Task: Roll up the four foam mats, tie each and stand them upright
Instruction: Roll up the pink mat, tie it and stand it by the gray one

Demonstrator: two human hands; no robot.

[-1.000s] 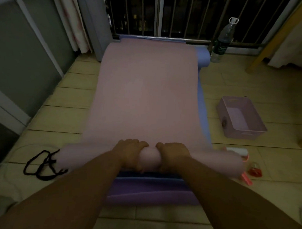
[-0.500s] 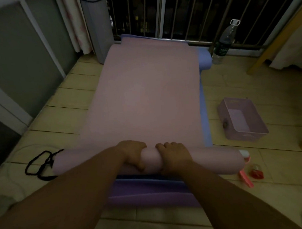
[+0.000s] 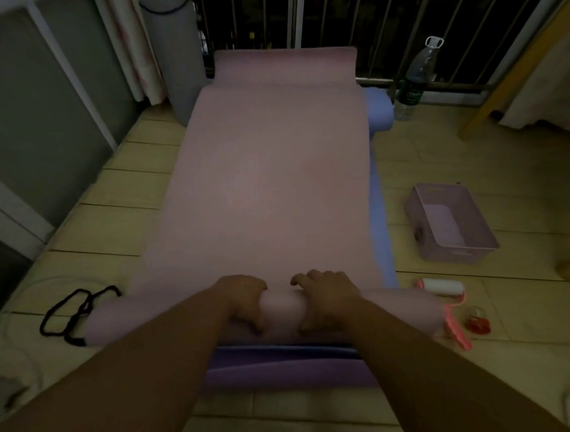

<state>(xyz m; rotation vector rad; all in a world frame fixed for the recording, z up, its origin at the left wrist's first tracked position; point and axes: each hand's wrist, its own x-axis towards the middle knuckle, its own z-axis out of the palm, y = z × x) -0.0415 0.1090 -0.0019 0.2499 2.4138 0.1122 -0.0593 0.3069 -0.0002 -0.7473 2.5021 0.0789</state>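
Progress: pink mat is being rolled from its near end; most of it is lying flat on the stack.
Hands: left hand and right hand are both gripping the rolled part at its middle, fingers curling over the top.
Done, judged: grey roll is standing upright by the curtain, dark band around it.
Left: blue mat and purple mat are lying flat underneath; three mats are awaiting tying and standing.
Count: mats four; hands two; black cord one bundle, lying just beside the roll's left end.
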